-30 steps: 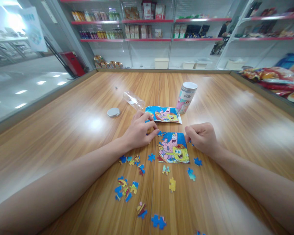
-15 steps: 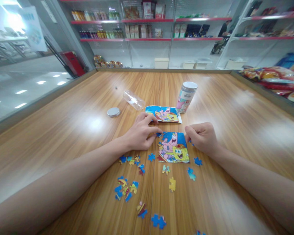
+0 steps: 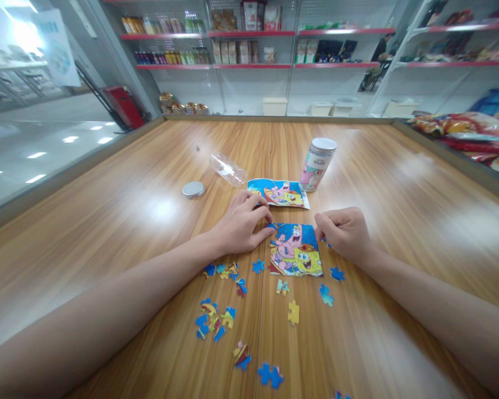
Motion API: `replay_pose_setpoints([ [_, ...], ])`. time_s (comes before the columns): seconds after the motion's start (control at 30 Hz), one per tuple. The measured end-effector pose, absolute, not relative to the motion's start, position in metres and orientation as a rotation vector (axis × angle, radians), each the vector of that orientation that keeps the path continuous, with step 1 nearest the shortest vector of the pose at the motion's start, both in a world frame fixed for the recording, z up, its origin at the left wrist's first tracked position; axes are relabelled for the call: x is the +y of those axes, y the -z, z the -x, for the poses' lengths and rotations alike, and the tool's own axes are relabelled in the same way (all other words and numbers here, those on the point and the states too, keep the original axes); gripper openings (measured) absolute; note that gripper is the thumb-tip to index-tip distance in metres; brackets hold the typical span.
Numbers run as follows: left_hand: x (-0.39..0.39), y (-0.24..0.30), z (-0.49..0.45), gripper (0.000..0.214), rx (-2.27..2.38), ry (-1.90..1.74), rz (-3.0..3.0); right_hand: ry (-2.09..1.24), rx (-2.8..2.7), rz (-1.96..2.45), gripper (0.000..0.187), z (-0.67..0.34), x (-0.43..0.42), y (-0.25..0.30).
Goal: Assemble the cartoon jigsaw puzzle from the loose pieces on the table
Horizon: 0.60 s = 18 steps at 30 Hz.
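Observation:
A partly assembled cartoon jigsaw [image 3: 296, 252] lies on the wooden table [image 3: 108, 221]. My left hand [image 3: 243, 224] rests at its upper left corner, fingers curled, pinching a small blue piece [image 3: 271, 226] against the puzzle's edge. My right hand [image 3: 344, 233] sits at the puzzle's right edge, loosely fisted, with a bit of blue piece showing under the fingers. Several loose pieces [image 3: 220, 318] lie scattered in front of the puzzle. A printed reference picture [image 3: 279, 193] lies just beyond it.
A cylindrical puzzle can [image 3: 317, 164] stands behind the picture. A clear plastic tube [image 3: 228, 169] lies on its side, with a metal lid [image 3: 193, 189] to its left. Store shelves line the far wall; snack bags [image 3: 461, 130] are piled at the right.
My left hand has slid a little right and down, bringing the blue piece to the puzzle's upper left corner. My right hand has stayed put.

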<state>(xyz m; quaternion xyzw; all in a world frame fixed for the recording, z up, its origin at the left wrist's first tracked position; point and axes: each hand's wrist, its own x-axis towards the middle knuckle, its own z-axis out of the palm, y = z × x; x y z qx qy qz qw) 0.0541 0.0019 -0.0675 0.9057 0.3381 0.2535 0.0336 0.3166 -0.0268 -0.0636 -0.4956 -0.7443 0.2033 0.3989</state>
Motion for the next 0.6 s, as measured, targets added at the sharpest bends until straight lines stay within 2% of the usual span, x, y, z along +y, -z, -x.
replay_pose_setpoints([
  [0.3,0.001,0.068,-0.058,0.019,1.04,-0.797,-2.79,-0.514,-1.878,1.264,0.05,-0.318,-0.026,0.065],
  [0.43,0.003,0.066,-0.054,0.009,0.999,-0.841,-2.79,-0.511,-1.871,1.259,0.049,-0.318,-0.026,0.065],
  [0.5,0.006,0.065,-0.05,0.005,1.014,-0.885,-2.792,-0.507,-1.873,1.261,0.05,-0.318,-0.026,0.065],
  [0.6,0.013,0.065,-0.043,0.011,1.124,-1.08,-2.737,-0.501,-1.879,1.262,0.05,-0.319,-0.025,0.067],
])
